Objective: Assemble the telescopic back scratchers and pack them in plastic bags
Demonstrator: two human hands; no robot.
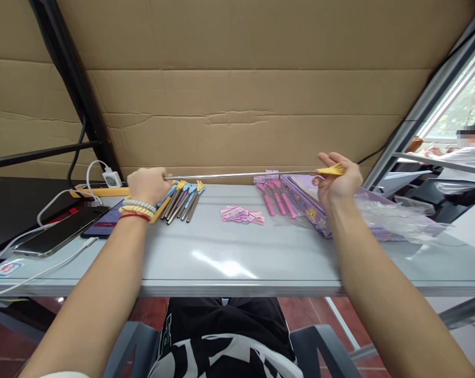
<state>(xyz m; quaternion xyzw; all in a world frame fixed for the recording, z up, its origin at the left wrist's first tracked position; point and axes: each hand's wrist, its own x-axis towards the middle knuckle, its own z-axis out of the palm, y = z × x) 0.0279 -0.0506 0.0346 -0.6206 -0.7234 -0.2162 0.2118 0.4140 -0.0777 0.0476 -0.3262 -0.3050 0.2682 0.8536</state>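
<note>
A telescopic back scratcher (241, 174) is pulled out long, its thin metal rod running nearly level between my hands above the desk. My left hand (148, 185) is closed around its handle end, which the fingers hide. At the other end, the yellow claw-shaped head (332, 169) lies against the palm and fingers of my right hand (341, 181), some of whose fingertips stretch out. Beside my left hand lie several collapsed back scratchers (182, 202) with yellow and blue heads. Farther right are 3 pink back scratchers (277, 198).
A pile of small pink-purple cards (242, 214) lies mid-desk. At right, a purple box (306, 205) sits beneath clear plastic bags (398, 218). Phones (62, 231), white cables and a charger (112, 178) occupy the left. Cardboard (241, 89) stands behind; another person (467, 160) is beyond the frame.
</note>
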